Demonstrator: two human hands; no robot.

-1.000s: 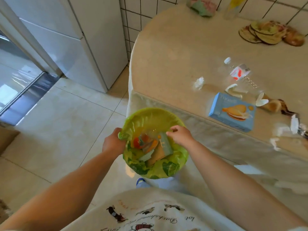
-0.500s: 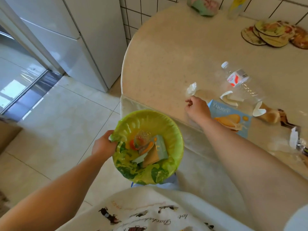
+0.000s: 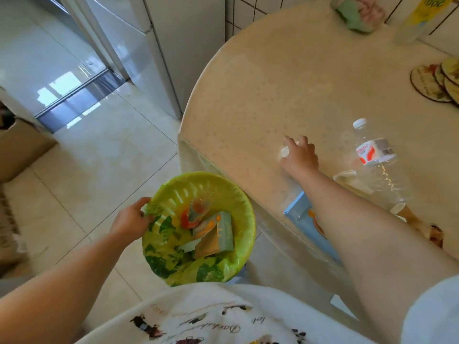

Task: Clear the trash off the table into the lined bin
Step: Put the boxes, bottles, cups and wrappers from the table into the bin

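A pale tiled floor (image 3: 104,150) and a white fridge (image 3: 159,45) lie to the left of a round beige surface (image 3: 285,83) set against a tiled wall. The green bin (image 3: 246,219), lined with a leaf-printed bag, sits just below the surface's near edge, with cartons and wrappers inside. The left hand (image 3: 130,220) grips its rim, fingers curled over the liner. A clear plastic bottle (image 3: 375,155) lies on its side on the surface to the right, and a blue box (image 3: 301,214) lies partly under the right forearm. Round coasters (image 3: 427,83) overlap at the far right edge. The right hand (image 3: 299,155) rests on the surface, fingers bent over a small crumpled white tissue (image 3: 284,151); it seems to touch the tissue, though a firm pinch cannot be told.
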